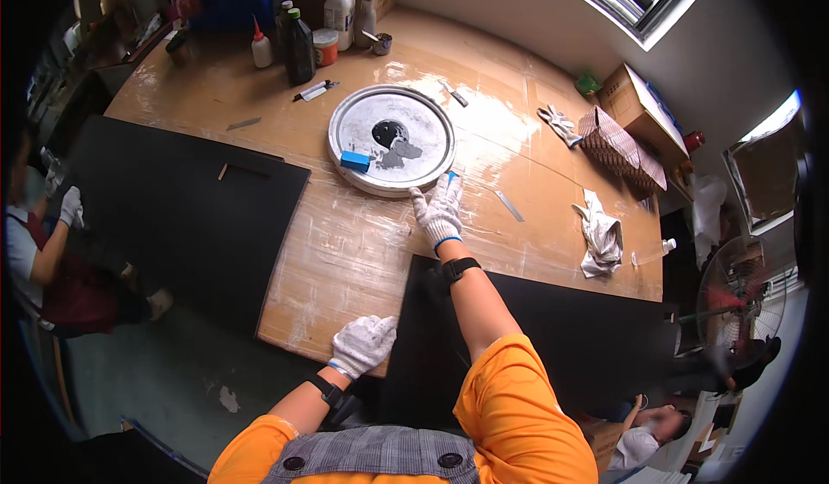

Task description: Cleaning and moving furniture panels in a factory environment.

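Note:
My right hand (439, 212), in a white knitted glove, reaches to the near right rim of a round grey-white lid (345, 123) lying on the table. Its fingers are stretched and apart; a small blue patch shows at one fingertip, and I cannot make out what it is. On the lid are a blue block (354, 161) at its left edge and black and grey paste (393, 139) in the middle. My left hand (366, 344), gloved as well, is curled at the table's front edge beside a black panel (535, 320). Whatever is inside its fingers is hidden.
Another black panel (190, 199) lies on the left, with a gloved co-worker (56, 251) beyond it. Bottles (299, 48) and tubs (325, 48) stand at the back. Gloves (600, 234), thin metal blades (509, 206) and a clear bottle (654, 253) lie on the right.

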### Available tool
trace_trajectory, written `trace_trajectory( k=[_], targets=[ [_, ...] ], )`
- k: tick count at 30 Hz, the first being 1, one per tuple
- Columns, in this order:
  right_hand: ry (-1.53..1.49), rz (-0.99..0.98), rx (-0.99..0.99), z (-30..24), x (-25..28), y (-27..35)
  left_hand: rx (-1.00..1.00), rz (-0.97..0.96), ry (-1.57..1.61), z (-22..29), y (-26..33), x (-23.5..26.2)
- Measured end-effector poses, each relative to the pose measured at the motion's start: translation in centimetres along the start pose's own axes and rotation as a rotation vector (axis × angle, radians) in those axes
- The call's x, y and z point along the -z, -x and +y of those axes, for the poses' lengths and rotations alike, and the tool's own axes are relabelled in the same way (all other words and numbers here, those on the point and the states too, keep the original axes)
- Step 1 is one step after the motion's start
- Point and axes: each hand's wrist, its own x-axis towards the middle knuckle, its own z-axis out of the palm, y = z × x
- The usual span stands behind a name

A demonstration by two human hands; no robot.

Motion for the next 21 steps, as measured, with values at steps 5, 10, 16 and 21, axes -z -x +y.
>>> trace_trajectory(
  k=[5,10,16,21],
  targets=[
    [-0.141,-0.06,-0.063,0.2,1.7,0.6,-0.002,0.0,0.012,-0.2,-0.3,0.0],
    [-0.3,-0.194,-0.068,2.3,8.7,4.1,0.028,0.001,-0.003,0.5,-0.9,-0.6],
    [-0.66,-0.488,0.026,8.0,16.8,15.2,-0.011,0.118,0.027,0.2,0.2,-0.9],
    [-1.267,-0.774,-0.426,19.0,20.1,28.6,0.214,0.094,0.117,1.5,4.0,-1.1]
  ],
)
